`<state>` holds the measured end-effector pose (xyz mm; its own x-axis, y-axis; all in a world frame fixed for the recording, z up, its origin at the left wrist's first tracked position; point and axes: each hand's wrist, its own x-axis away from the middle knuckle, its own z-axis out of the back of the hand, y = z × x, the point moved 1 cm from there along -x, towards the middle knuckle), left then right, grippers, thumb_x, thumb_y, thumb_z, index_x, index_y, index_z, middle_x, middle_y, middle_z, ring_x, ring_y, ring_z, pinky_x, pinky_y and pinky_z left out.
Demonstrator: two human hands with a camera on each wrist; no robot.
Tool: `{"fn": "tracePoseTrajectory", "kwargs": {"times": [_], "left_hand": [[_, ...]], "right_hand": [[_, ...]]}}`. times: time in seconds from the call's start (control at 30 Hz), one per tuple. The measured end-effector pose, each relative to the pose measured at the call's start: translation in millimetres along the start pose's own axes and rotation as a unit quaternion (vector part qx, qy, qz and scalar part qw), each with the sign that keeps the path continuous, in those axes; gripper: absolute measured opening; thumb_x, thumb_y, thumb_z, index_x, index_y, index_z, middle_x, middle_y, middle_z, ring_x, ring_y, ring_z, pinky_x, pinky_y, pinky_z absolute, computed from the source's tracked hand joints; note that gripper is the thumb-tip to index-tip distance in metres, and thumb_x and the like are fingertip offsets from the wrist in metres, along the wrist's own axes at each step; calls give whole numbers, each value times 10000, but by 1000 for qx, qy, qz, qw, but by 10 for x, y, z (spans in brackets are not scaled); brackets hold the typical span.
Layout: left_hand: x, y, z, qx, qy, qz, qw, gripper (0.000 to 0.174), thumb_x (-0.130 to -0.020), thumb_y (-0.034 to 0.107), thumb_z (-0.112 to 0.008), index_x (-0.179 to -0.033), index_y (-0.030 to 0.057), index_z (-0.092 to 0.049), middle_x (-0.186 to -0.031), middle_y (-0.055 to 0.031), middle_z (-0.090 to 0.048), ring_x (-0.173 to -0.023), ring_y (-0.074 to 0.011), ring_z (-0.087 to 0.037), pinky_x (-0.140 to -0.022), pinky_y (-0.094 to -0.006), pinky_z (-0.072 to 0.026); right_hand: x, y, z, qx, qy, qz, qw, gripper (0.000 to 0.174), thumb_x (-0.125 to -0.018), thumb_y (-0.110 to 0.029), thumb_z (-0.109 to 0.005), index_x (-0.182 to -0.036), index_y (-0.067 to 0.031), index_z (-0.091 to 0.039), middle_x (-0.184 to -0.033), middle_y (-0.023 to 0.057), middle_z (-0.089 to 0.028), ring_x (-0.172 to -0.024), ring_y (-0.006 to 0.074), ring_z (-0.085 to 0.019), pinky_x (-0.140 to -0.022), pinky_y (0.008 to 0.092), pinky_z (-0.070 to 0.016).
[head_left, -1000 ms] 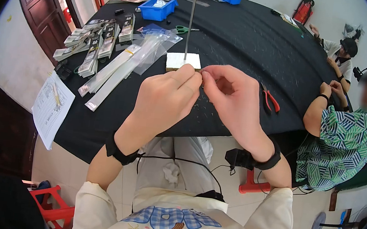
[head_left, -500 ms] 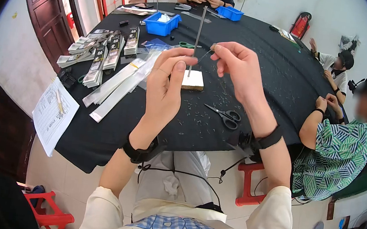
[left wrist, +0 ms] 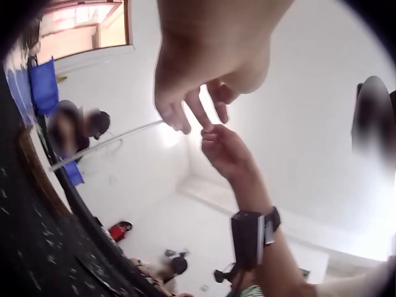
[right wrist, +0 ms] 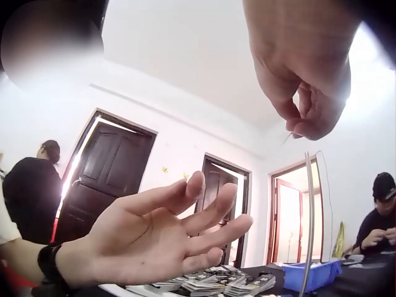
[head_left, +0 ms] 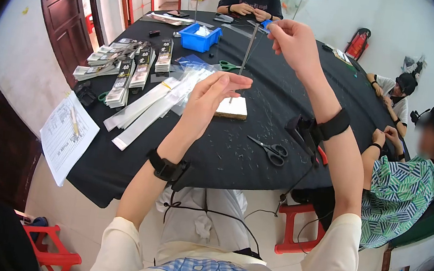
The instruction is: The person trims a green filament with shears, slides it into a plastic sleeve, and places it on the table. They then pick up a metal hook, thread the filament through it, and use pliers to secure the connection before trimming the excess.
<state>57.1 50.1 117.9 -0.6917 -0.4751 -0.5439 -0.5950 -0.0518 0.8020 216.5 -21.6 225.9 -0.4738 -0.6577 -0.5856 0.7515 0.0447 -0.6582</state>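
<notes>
My right hand (head_left: 294, 45) is raised beside the top of an upright metal rod (head_left: 246, 56). Thumb and fingertips pinch a thin thread (right wrist: 288, 137), whose short end shows under them in the right wrist view. Lower down, my left hand (head_left: 207, 99) is held out with its fingers loosely extended and its palm turned up and inward. Its fingertips overlap the rod in the head view, and nothing shows in its grasp. The rod stands in a white-topped block (head_left: 233, 108) on the black-covered table. A fine strand hangs alongside the rod in the right wrist view.
Black scissors (head_left: 269, 150) lie among thread clippings, with a red plier handle (head_left: 323, 156) farther right. Clear plastic sleeves (head_left: 142, 108), printed packets (head_left: 122, 84), green-handled scissors (head_left: 229, 65) and a blue bin (head_left: 195, 40) occupy the left and back. Other people sit around the table.
My hands were together in front of the block and have parted. The right rose to the rod's top with the thread; the left loosened its fingers and shifted beside the rod. The view tilted upward.
</notes>
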Motion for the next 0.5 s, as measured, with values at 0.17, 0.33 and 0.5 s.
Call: {"fn": "tracePoseTrajectory", "kwargs": {"times": [0.17, 0.33, 0.5], "left_hand": [[-95, -201, 166, 133, -50, 95, 985, 260, -912, 255, -429, -784, 44, -513, -729, -52, -528, -774, -182, -539, -695, -297, -391], [-113, -374, 292, 163, -76, 136, 974, 253, -898, 265, -442, -726, 79, -453, -649, -12, -438, -675, -146, -474, -645, -272, -376], [-91, -461, 319, 227, -63, 227, 945, 211, -889, 270, -460, -782, 89, -476, -677, 1, -466, -679, -125, -483, -642, -255, -399]], "right_hand": [[-205, 87, 32, 60, 2, 43, 997, 258, -841, -198, -553, -879, 48, -617, -659, 35, -598, -519, 60, -517, -503, 213, -439], [-243, 129, 22, 92, 1, 54, 994, 246, -841, -191, -557, -879, 43, -622, -660, 45, -603, -510, 69, -532, -486, 215, -441], [-269, 180, -41, 116, -1, 79, 990, 244, -841, -189, -562, -882, 44, -623, -652, 57, -608, -505, 78, -544, -470, 219, -443]]}}
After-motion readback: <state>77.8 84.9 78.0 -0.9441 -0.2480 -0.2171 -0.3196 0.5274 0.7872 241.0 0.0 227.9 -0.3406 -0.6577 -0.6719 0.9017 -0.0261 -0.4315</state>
